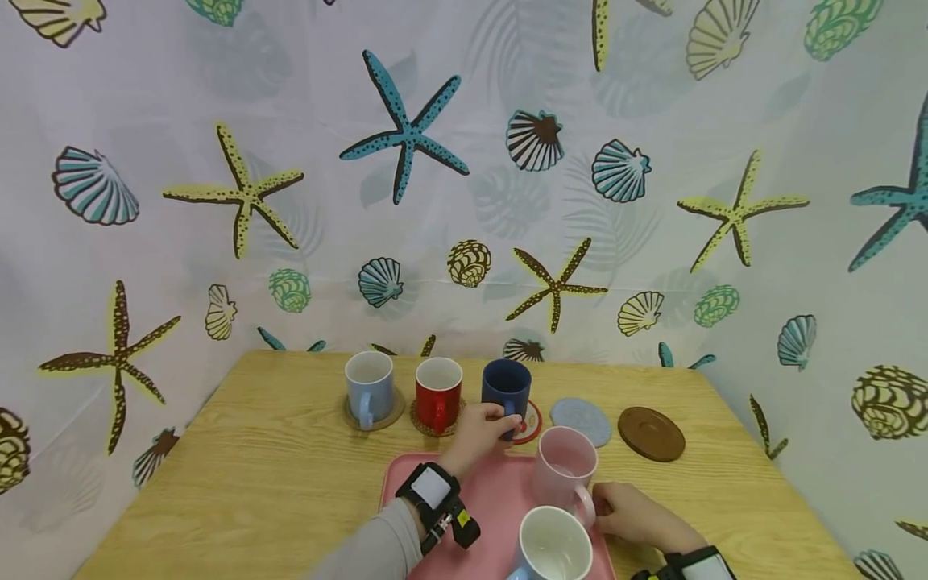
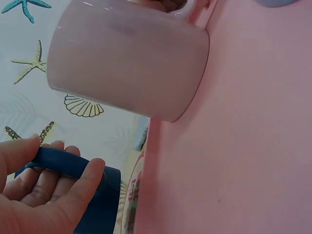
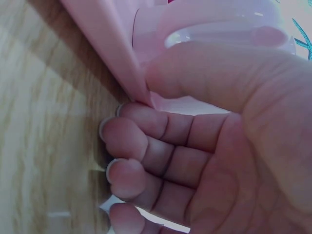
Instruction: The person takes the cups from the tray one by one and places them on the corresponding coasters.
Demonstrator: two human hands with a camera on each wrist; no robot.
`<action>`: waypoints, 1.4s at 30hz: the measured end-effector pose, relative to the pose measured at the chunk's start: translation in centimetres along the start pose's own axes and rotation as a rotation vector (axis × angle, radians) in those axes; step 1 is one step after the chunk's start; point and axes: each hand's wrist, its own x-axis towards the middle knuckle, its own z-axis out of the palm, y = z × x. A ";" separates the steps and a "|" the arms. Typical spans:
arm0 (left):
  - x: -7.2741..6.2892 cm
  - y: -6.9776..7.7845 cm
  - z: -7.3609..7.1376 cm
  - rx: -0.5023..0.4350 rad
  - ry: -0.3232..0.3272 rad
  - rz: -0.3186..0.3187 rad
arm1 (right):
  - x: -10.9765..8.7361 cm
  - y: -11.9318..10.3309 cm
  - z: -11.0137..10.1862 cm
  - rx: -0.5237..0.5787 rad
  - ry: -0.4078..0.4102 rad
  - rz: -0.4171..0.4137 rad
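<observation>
My left hand grips the handle of a dark blue mug, which stands at or just over a red-rimmed white coaster; whether it touches the coaster I cannot tell. The left wrist view shows the fingers curled through that handle. At the right side of the pink tray, my right hand pinches the tray's edge, thumb on the rim and fingers outside it. Close by on the tray stand a pink mug, its handle near my right thumb, and a white-lined mug with a light blue handle.
Left of the dark blue mug, a light blue mug and a red mug stand on woven coasters. A grey-blue coaster and a brown round coaster lie to the right. A patterned curtain hangs behind the wooden table.
</observation>
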 end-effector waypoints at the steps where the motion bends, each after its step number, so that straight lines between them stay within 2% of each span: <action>1: 0.2 -0.2 0.2 -0.009 0.002 0.000 | 0.0 0.0 0.1 0.000 -0.003 0.003; 8: 1.0 -1.4 1.3 -0.036 0.044 0.003 | 0.1 0.0 0.4 -0.001 -0.006 0.021; 18: 0.9 -2.1 2.3 -0.031 0.081 -0.033 | 0.1 -0.1 0.6 0.005 -0.003 0.015; 22: 0.8 -2.1 2.2 0.025 0.067 -0.014 | 0.2 -0.1 0.6 0.005 -0.015 0.025; 25: 0.6 -1.5 1.8 0.125 0.027 0.008 | 0.2 -0.1 0.4 -0.002 -0.016 0.030; 28: -0.1 -0.1 0.9 0.223 -0.011 0.031 | 0.1 -0.1 0.1 -0.013 -0.003 0.017; 31: -1.1 1.5 -0.3 0.281 -0.028 0.034 | 0.1 0.0 -0.1 -0.013 0.002 0.016; 34: -2.5 2.7 -1.8 0.277 -0.047 0.022 | 0.0 0.1 -0.2 -0.006 -0.008 0.037; 38: -4.5 3.2 -4.3 0.266 -0.081 -0.004 | 0.1 0.1 -0.1 0.002 -0.021 0.061; 42: -6.5 2.6 -7.7 0.289 -0.123 -0.037 | 0.1 0.1 0.0 0.004 -0.030 0.078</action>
